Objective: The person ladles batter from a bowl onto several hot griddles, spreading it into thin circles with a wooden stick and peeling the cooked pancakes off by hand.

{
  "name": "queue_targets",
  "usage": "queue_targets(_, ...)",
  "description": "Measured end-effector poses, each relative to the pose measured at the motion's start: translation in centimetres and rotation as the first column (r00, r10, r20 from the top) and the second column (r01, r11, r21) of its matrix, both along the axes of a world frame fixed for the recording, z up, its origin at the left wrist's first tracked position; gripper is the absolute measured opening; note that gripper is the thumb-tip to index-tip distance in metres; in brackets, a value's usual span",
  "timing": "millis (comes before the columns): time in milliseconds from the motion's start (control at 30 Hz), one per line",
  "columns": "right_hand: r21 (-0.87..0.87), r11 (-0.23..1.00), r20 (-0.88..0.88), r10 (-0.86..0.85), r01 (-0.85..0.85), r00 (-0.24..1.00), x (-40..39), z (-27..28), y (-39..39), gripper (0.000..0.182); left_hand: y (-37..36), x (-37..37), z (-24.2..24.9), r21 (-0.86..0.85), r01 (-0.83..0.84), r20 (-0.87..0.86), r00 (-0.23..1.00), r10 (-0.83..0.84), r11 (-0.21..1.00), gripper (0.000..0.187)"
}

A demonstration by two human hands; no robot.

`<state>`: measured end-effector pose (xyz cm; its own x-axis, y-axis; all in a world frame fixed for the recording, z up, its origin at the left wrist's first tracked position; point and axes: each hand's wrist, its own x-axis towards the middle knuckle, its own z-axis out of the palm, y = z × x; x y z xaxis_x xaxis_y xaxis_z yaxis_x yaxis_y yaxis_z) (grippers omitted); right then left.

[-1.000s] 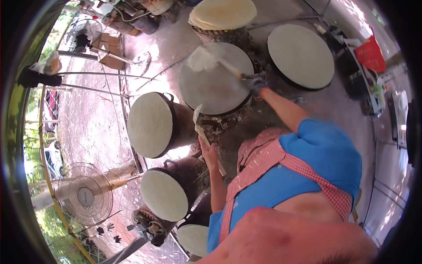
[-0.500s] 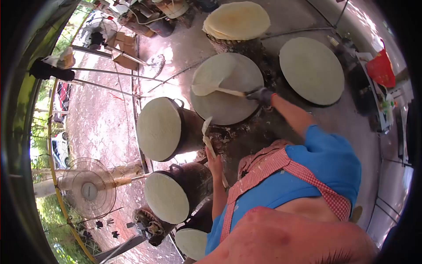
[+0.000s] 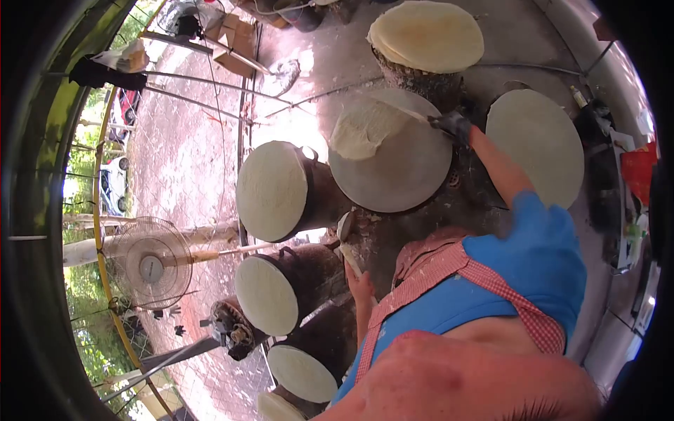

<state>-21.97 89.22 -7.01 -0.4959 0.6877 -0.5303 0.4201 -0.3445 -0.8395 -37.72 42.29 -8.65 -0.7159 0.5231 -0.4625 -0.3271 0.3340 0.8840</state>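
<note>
My right hand (image 3: 455,128), in a dark glove, is closed around the handle of a wooden spreader (image 3: 415,113). The spreader reaches over a large round griddle (image 3: 407,186); its blade blends with the pale batter (image 3: 361,133), which covers the griddle's upper left part. Bare, my left hand (image 3: 361,286) grips a ladle (image 3: 351,258) low in front of my apron, left of my body. The ladle's bowl points up toward the gap below the griddle.
More griddles bearing pale rounds stand at left (image 3: 272,191), lower left (image 3: 267,295) and right (image 3: 535,147). A stack of flatbreads (image 3: 426,36) lies beyond the middle griddle. A fan (image 3: 151,268) stands at far left, and a red container (image 3: 639,172) at far right.
My right hand has swung the spreader toward the far side of the griddle, and batter now lies thick on its upper left. My left hand has drawn the ladle lower. The view has shifted.
</note>
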Motion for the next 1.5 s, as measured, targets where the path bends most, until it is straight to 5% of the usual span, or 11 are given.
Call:
queue_targets(100, 0.152, 0.819, 0.162, 0.532, -0.554, 0.831, -3.4, -5.3, 1.8, 0.033, 0.1, 1.7, 1.1, -0.072, -0.073, 0.114, 0.99, 0.081, 0.995, 0.068)
queue_targets(267, 0.574, 0.477, 0.274, 0.654, -0.666, 0.705, 1.6, -9.1, 3.7, 0.035, -0.7, 3.4, -0.4, -0.069, -0.142, 0.138, 0.979, 0.151, 0.987, 0.069)
queue_targets(500, 0.078, 0.829, -0.028, 0.556, -0.553, 0.83, -5.5, -9.1, 5.6, 0.042, -2.5, 5.0, -0.4, -0.168, -0.149, 0.073, 0.984, 0.163, 0.974, 0.069)
queue_targets(767, 0.746, 0.225, 0.27, 0.758, -0.627, 0.593, -4.7, -6.3, 6.9, 0.037, -4.7, 7.2, -1.4, -0.137, -0.259, 0.092, 0.958, 0.273, 0.956, 0.07)
queue_targets(1033, 0.801, -0.145, 0.19, 0.982, -0.581, 0.017, -2.9, -10.3, 7.8, 0.034, -6.4, 8.6, -2.1, -0.231, -0.332, 0.17, 0.912, 0.373, 0.915, 0.069)
queue_targets(1167, 0.709, 0.215, 0.162, 0.877, -0.671, 0.452, -1.6, -4.3, 5.8, 0.031, -7.2, 9.7, -1.9, -0.198, -0.375, 0.279, 0.864, 0.419, 0.906, 0.069)
queue_targets(1233, 0.647, -0.166, 0.507, 0.823, -0.745, 0.256, -3.3, -4.1, 7.3, 0.03, -8.1, 10.1, -1.6, -0.214, -0.388, 0.29, 0.851, 0.438, 0.896, 0.069)
queue_targets(1267, 0.392, 0.27, 0.314, 0.86, -0.879, 0.404, -6.0, -2.2, 6.0, 0.03, -8.2, 10.1, -1.6, -0.221, -0.398, 0.3, 0.841, 0.45, 0.89, 0.069)
queue_targets(1333, 0.003, 0.615, 0.182, 0.775, -0.788, 0.606, -8.4, -2.8, 5.7, 0.03, -8.7, 10.2, -1.5, -0.174, -0.417, 0.329, 0.829, 0.451, 0.892, 0.069)
queue_targets(1367, 0.488, 0.298, 0.036, 0.932, -0.82, 0.36, -9.2, -6.8, 6.4, 0.031, -9.2, 10.0, -1.2, -0.134, -0.441, 0.354, 0.815, 0.459, 0.887, 0.068)
queue_targets(1500, 0.444, 0.101, 0.315, 0.912, -0.89, 0.261, 3.3, -5.0, 6.1, 0.027, -11.9, 8.7, -1.0, -0.16, -0.34, 0.345, 0.86, 0.375, 0.927, 0.067)
